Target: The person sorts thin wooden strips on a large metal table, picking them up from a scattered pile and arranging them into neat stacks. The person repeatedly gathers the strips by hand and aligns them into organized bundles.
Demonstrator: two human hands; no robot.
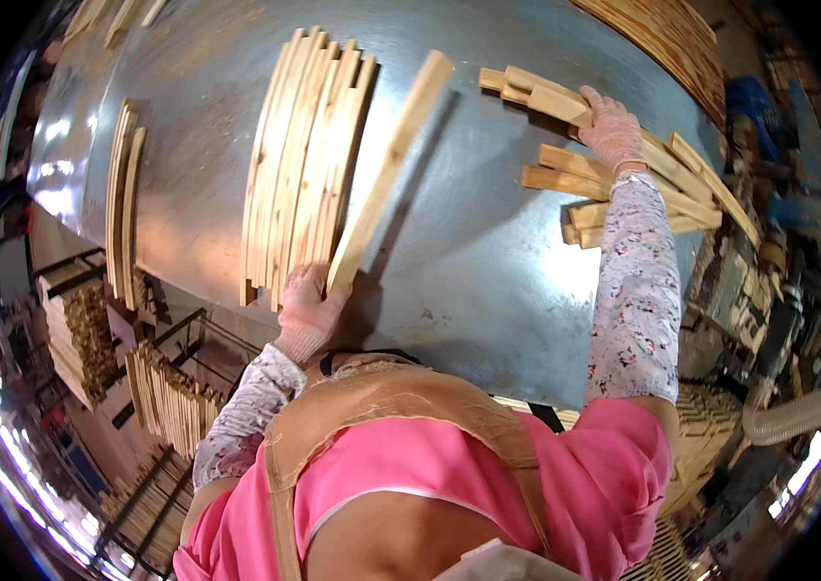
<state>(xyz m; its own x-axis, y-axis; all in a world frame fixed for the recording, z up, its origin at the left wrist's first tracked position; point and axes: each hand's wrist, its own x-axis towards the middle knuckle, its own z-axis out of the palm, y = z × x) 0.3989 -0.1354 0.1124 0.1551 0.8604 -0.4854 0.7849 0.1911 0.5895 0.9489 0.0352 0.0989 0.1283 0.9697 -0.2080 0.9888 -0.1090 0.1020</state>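
Far left, below the tabletop (207, 257): a block of stacked lumber (70, 334). Next, two wooden strips (130, 208) lie side by side on the tabletop's left part, near ends reaching past its edge. Then a row of pale strips (304, 160), packed lengthwise, ends uneven.

At the row's near end, my left hand (310, 302), in a pale pink glove, is closed on the near end of a single wooden strip (389, 169). That strip slants away to the right, far end raised, its shadow falling apart from it on the metal.

To the right, a loose pile of short wooden pieces (570, 181), lying at mixed angles. My right hand (612, 128), gloved alike, lies over the pile's upper pieces, fingers bent; cannot tell whether it grips one. Beyond, at the far right edge, a wood-grained board (667, 39).
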